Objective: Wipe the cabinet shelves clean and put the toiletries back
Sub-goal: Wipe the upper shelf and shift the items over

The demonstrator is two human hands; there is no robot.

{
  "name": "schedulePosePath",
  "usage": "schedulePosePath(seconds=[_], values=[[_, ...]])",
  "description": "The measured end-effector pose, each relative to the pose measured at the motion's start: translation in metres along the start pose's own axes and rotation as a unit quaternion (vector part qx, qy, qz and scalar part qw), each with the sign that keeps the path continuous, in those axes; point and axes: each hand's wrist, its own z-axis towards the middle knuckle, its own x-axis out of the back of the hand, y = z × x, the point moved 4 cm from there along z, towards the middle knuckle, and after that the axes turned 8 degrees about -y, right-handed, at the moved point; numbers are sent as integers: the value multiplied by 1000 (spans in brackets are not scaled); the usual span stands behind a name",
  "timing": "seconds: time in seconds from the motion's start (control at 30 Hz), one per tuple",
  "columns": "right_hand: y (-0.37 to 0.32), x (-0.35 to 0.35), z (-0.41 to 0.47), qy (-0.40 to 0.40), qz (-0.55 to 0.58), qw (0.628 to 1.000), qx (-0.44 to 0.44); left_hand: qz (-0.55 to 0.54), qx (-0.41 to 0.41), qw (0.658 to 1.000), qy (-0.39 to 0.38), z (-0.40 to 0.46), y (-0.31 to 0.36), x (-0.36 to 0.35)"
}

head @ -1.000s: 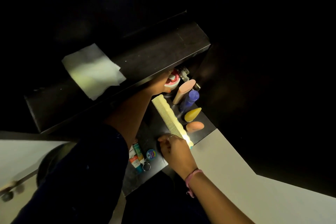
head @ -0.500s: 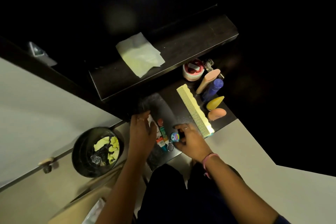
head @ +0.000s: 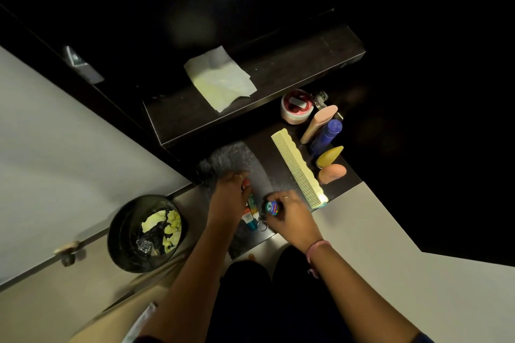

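Note:
A pale wipe [head: 220, 79] lies on the dark upper shelf [head: 292, 69]. On the lower shelf [head: 267, 153] lie a long cream comb [head: 298, 167], a red-lidded jar [head: 296, 107], a peach tube [head: 319, 123], a blue bottle [head: 327, 135], a yellow sponge [head: 329, 157] and an orange sponge [head: 332, 173]. My left hand [head: 230, 198] rests over small tubes [head: 250, 213] at the shelf's front, fingers curled on them. My right hand [head: 291, 214] pinches a small round blue tin [head: 272, 207]; a key ring [head: 261, 225] lies below it.
A round black bin [head: 131, 245] holding crumpled yellow paper stands on the floor at the left. White cabinet doors flank the opening, with a knob [head: 67, 248] at lower left. A metal hinge [head: 80, 65] shows at upper left. My dark-clothed knees are below the shelf.
My left hand came back from the jar under the upper shelf to the small tubes. My right hand left the comb's end and took the blue tin. The view swung left.

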Motion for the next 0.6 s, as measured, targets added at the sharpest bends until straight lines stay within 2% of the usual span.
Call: schedulePosePath(seconds=[0.13,0.2,0.37,0.5,0.6], values=[[-3,33,-11,133,201,970,-22,2,-2,1000,12,4,5,2],[-3,42,-7,175,256,950,-44,-1,-20,999,41,8,12,6],[-21,61,22,232,251,938,-54,-40,-71,991,108,31,45,28],[-43,86,62,245,227,941,-57,-95,-61,984,138,60,60,36],[-52,101,92,247,206,945,-67,-75,-21,989,124,86,64,37]])
